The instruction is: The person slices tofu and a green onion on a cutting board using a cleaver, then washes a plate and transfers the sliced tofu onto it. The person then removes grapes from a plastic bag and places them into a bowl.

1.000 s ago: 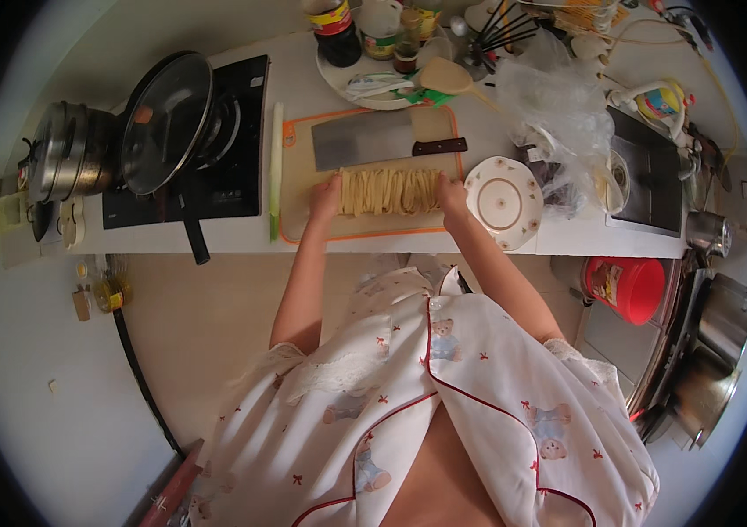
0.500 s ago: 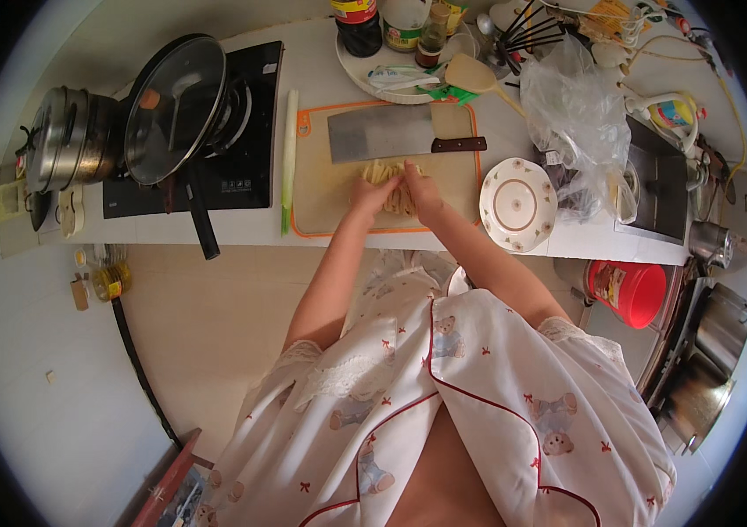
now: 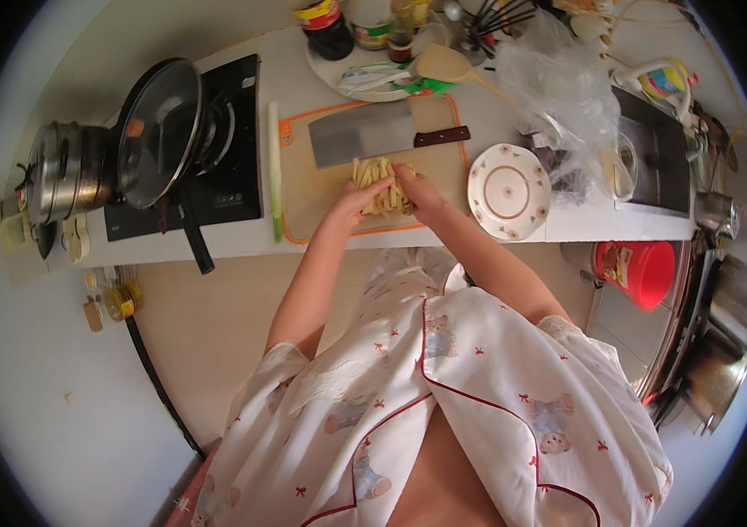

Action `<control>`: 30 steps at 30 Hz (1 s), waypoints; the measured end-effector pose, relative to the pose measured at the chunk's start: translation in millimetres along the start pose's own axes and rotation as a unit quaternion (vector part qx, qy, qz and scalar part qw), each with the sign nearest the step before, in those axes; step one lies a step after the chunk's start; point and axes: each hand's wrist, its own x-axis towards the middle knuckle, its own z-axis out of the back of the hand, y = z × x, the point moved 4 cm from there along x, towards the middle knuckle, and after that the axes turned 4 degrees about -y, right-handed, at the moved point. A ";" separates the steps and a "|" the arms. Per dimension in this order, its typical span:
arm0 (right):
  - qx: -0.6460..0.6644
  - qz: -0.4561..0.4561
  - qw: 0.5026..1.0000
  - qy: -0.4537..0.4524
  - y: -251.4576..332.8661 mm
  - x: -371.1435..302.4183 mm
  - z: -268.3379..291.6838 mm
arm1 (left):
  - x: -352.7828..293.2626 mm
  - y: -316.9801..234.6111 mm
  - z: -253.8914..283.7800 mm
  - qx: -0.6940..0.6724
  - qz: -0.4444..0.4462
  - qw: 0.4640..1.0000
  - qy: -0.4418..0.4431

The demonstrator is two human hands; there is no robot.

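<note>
1. Left hand [image 3: 354, 202] curls around the left side of a bundle of pale noodles [image 3: 372, 169]
2. Right hand [image 3: 423, 197] clasps the bundle's right side, the two thumbs near each other
3. The noodles sit over an orange-edged cutting board [image 3: 321, 204], nearer the person than a cleaver [image 3: 360, 137] lying flat
4. On the white bench [image 3: 237, 243], a long green-and-white stalk [image 3: 274, 167] lies left of the board, a flowered plate [image 3: 510, 191] right
5. Farther left, a black cooktop [image 3: 237, 193]; farther right, a clear plastic bag [image 3: 553, 110]

Both hands [image 3: 356, 201] around pale strips [image 3: 385, 204] over an orange-edged board [image 3: 323, 191], cleaver [image 3: 363, 133] just beyond.
</note>
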 end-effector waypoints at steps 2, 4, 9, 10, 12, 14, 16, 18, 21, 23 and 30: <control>-0.016 0.005 1.000 -0.023 3.9 -8.9 0.3 | 10.5 11.8 -1.9 -0.050 -0.037 0.997 0.047; -0.005 0.012 0.999 -0.039 13.4 -21.5 11.2 | 1.4 4.3 -13.7 -0.024 -0.028 0.998 0.052; 0.049 0.052 0.993 -0.089 55.8 -76.4 45.1 | -31.9 -36.3 -76.8 0.028 -0.067 0.990 0.118; 0.067 0.071 0.991 -0.096 65.0 -86.1 56.4 | -32.2 -42.0 -94.5 0.030 -0.098 0.984 0.147; 0.104 0.111 0.982 -0.110 83.1 -104.2 86.1 | -30.7 -51.6 -133.7 0.051 -0.142 0.969 0.198; 0.115 0.134 0.974 -0.144 96.0 -115.8 121.8 | -23.9 -58.2 -175.2 0.090 -0.167 0.952 0.239; 0.132 0.160 0.964 -0.169 107.6 -129.5 152.9 | -11.4 -55.8 -216.1 0.113 -0.139 0.947 0.268; 0.147 0.150 0.958 -0.197 106.1 -124.9 184.5 | 5.0 -53.1 -245.1 0.142 -0.132 0.940 0.282; 0.170 0.202 0.944 -0.196 105.0 -114.7 216.1 | 31.1 -43.6 -279.3 0.153 -0.188 0.923 0.298; 0.184 0.198 0.939 -0.214 99.3 -103.5 235.8 | 42.2 -39.3 -290.4 0.185 -0.200 0.921 0.278; 0.217 0.183 0.937 -0.202 99.3 -104.9 240.5 | 65.4 -28.5 -287.1 0.227 -0.150 0.949 0.158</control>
